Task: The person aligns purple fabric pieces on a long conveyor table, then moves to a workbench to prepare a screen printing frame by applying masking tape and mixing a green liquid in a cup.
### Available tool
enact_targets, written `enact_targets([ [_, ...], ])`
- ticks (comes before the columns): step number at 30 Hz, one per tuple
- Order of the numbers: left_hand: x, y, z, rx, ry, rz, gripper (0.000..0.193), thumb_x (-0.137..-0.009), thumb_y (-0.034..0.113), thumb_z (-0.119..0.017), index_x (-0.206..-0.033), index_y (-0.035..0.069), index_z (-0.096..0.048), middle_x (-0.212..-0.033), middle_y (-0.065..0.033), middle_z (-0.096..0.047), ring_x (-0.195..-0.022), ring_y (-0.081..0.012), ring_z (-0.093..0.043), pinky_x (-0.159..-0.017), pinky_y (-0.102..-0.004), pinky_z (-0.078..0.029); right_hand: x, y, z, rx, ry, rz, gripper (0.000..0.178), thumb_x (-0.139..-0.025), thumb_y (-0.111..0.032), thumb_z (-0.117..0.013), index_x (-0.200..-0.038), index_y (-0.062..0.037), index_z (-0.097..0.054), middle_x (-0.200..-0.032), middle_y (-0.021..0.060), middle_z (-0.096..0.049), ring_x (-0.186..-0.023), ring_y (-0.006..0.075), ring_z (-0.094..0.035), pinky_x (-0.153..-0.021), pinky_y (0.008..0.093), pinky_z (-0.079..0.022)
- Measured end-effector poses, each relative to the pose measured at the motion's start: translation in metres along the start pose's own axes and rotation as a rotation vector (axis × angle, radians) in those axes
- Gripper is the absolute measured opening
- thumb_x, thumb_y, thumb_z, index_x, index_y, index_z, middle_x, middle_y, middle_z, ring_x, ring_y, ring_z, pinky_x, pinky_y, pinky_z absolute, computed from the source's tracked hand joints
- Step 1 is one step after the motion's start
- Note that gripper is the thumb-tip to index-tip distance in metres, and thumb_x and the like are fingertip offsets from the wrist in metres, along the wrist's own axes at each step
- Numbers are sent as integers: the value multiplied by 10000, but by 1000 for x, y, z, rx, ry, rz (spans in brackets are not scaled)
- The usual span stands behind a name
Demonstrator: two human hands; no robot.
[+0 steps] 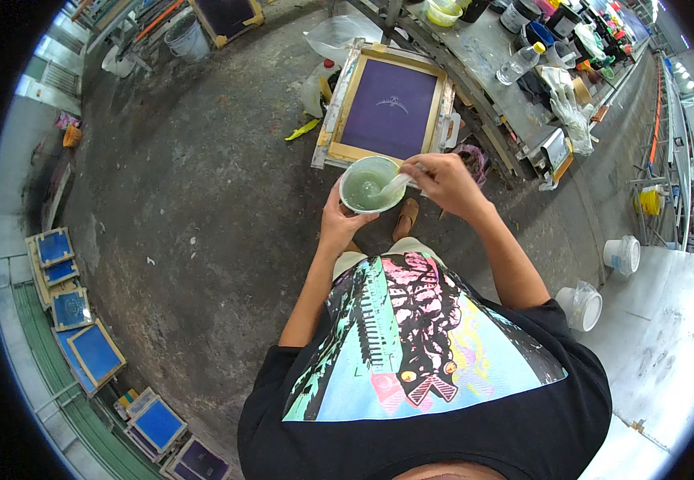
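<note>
A round white plastic cup [344, 189] with pale green liquid in it is held in front of my body. My left hand [337, 224] wraps round its left and near side. In my right hand [445, 182], the fingers are closed on a whitish, flat stirring stick [396, 187]. Its lower end dips into the pale green liquid [367, 182], and the stick leans toward the cup's right rim. Just beyond the cup, a wood-framed screen with purple mesh [387, 108] lies low down, with a small pale design on the mesh.
At the upper right, a long table [475, 52] carries a clear bottle with a yellow cap [520, 64], tubs and rags. Blue-mesh frames [97, 352] lean along the left wall. White buckets [623, 254] stand at the right. A yellow scrap [302, 130] lies on the floor.
</note>
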State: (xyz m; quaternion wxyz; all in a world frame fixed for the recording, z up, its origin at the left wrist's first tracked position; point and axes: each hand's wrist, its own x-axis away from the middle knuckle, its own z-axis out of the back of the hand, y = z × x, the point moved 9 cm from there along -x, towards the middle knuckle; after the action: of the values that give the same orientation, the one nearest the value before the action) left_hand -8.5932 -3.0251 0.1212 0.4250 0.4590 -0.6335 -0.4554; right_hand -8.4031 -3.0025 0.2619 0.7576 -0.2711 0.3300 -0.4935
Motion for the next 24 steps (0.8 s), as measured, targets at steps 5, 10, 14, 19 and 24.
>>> enact_targets([
  [5, 2, 4, -2, 32, -1, -43, 891, -721, -68, -843, -1493, 42, -413, -1392, -102, -557, -1265, -227, -587, -1030, -369, -553, -9, -14, 5, -11, 62, 30, 160, -942, -112, -663, -1040, -13, -741, -938, 162, -723, -822, 327, -713, -731, 393, -555],
  [10, -1, 11, 8, -46, 51, -96, 900, -727, -64, -838, -1503, 49, -397, -1434, -97, -519, -1288, -230, -568, -1050, -375, -541, -2, -31, 6, 81, 15, 144, 141, -931, -84, -675, -1031, -6, -735, -913, 152, -722, -810, 314, -712, -731, 394, -565],
  [14, -2, 16, 7, -38, 59, -147, 900, -730, -60, -838, -1505, 51, -394, -1460, -90, -488, -1305, -229, -552, -1060, -377, -535, -5, -45, 0, 26, 35, 156, 161, -948, -78, -673, -1078, -6, -734, -882, 131, -709, -770, 273, -700, -692, 374, -550],
  [19, 1, 23, 8, -27, 78, -155, 906, -731, -58, -841, -1509, 49, -389, -1452, -92, -495, -1298, -231, -558, -1058, -374, -537, -10, -37, 14, 169, 79, 151, 165, -943, -99, -682, -1058, 5, -738, -896, 149, -726, -762, 280, -705, -698, 387, -557],
  [24, 6, 8, 2, 10, 55, -109, 897, -734, -61, -839, -1504, 39, -389, -1440, -104, -509, -1284, -229, -569, -1057, -372, -537, 3, -32, -13, -10, -11, 22, 177, -937, -153, -693, -1006, 4, -736, -918, 182, -731, -768, 344, -706, -701, 411, -560],
])
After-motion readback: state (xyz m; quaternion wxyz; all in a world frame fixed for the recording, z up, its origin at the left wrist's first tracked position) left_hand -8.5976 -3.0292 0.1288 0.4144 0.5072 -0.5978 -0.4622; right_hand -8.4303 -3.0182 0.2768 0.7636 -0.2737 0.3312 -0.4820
